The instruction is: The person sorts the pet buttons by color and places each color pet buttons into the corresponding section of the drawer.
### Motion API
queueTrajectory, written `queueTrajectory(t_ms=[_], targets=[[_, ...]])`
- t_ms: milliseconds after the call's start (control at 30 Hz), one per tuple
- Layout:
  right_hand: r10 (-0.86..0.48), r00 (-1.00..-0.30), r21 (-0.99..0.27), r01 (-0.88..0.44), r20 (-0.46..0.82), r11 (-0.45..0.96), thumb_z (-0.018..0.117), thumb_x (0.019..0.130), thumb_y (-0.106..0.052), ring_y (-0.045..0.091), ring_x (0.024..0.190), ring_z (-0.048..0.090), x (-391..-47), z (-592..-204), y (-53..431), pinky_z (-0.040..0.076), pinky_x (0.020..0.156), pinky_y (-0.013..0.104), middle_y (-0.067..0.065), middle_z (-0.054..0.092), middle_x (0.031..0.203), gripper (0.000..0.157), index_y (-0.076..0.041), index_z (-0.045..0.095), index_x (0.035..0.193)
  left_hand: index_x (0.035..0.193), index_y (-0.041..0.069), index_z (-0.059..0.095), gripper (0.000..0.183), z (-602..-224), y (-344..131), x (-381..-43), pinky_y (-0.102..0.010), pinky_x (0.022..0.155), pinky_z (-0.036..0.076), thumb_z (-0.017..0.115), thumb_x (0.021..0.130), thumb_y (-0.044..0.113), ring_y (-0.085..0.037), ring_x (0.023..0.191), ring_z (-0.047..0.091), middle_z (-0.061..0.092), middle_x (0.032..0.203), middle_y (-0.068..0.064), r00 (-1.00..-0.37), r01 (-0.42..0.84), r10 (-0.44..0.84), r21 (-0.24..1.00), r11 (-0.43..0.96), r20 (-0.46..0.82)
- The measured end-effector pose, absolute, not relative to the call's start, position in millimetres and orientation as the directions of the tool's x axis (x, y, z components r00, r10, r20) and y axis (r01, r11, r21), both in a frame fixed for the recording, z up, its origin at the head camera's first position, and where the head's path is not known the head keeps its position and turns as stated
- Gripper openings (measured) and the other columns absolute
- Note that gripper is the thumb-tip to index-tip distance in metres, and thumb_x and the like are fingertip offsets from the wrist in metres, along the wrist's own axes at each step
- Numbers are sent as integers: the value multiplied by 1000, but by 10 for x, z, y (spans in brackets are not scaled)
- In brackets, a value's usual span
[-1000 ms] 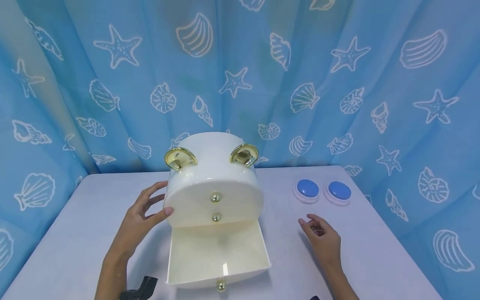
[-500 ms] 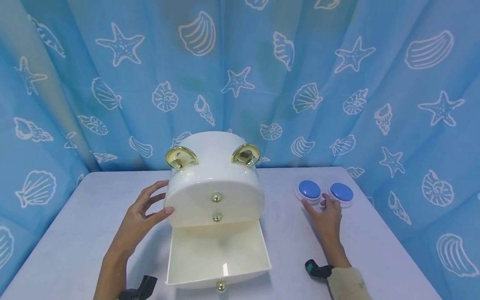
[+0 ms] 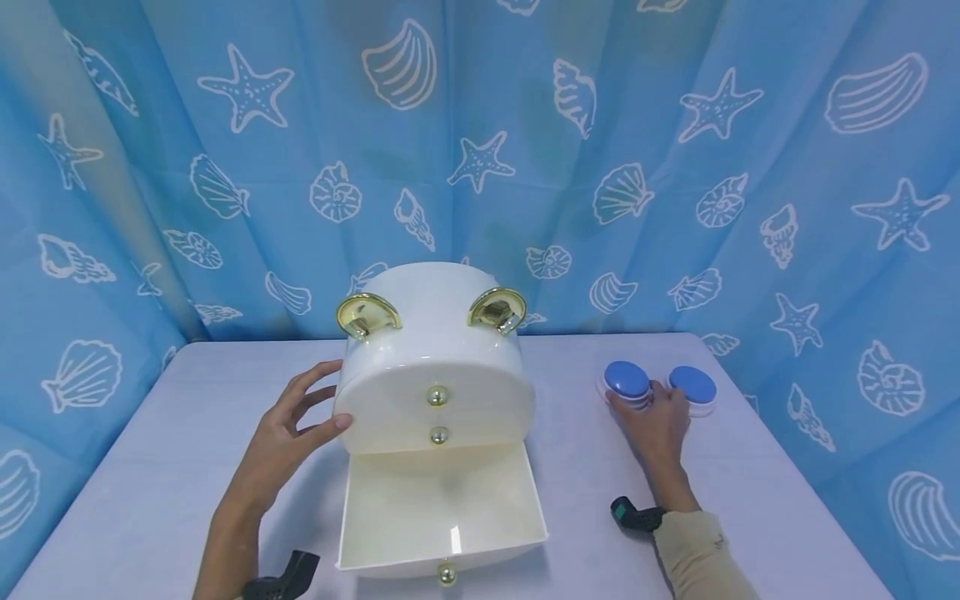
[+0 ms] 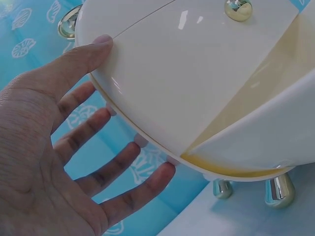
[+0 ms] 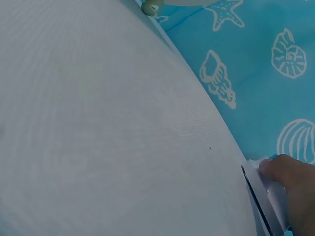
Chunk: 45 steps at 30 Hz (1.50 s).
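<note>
A glossy white storage box (image 3: 431,354) with gold ears and round gold knobs stands mid-table. Its bottom drawer (image 3: 442,500) is pulled out, with nothing visible inside. My left hand (image 3: 281,437) rests on the box's left side; in the left wrist view its thumb lies on the front face and the spread fingers reach along the side. To the right, my right hand (image 3: 658,425) holds the nearer of two blue-topped round push buttons (image 3: 627,380) by its white base, thumb against its side. The other push button (image 3: 692,384) sits just beyond my fingers.
A white cloth covers the table (image 3: 570,500). Behind and at both sides hangs a blue curtain (image 3: 480,225) with white shell and starfish prints. The drawer juts out toward me between my arms.
My right hand has moved forward from in front of the buttons and taken hold of the left one. My left hand has stayed on the box. The view has shifted slightly.
</note>
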State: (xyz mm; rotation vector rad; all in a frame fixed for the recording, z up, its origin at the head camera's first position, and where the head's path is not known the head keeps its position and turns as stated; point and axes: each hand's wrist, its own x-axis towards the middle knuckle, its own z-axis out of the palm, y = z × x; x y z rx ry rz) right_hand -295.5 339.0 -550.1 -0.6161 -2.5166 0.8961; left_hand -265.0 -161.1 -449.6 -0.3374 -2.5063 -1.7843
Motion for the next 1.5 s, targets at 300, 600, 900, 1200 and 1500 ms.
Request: queueTrajectory(t_ms=[300,600,900,1200,1500], targets=[[574,-810,-778,283,118,560,75,83,-56,42,140,28,-2795,-5441,3311,31,110,63,25,29,149,98,0,35,152,151,39,40,72,-4483,-1610,-2639,-64,96,45,75,89,40,-32,141,38,30,157,14,-976,193,153,933,304,152],[525,-815,-786,152,243,599,79,84,-47,31,110,44,-2487,-5411,3079,45,92,49,18,42,115,88,5,45,146,151,39,40,71,-4483,-1590,-2639,-64,97,45,75,89,41,-31,140,38,30,157,15,-976,194,156,934,301,152],[505,-795,-767,79,337,636,89,75,-34,18,93,42,-2120,-5412,2800,38,77,31,8,45,99,78,6,58,135,151,40,39,71,-4482,-1595,-2652,-64,96,45,75,90,39,-32,141,38,30,157,14,-972,211,167,928,306,166],[465,-785,-742,10,410,670,94,67,-22,18,88,43,-1873,-5258,2507,36,75,33,7,47,95,70,6,65,124,151,38,40,70,-4498,-1606,-2625,-64,97,45,75,90,39,-32,140,39,32,156,13,-973,210,159,928,308,167],[439,-779,-750,-59,447,659,95,65,-19,12,87,43,-1636,-5124,2267,37,74,29,2,48,92,67,3,68,123,151,39,39,70,-4479,-1616,-2642,-66,97,44,74,90,39,-32,140,38,31,156,12,-971,211,170,931,298,166]])
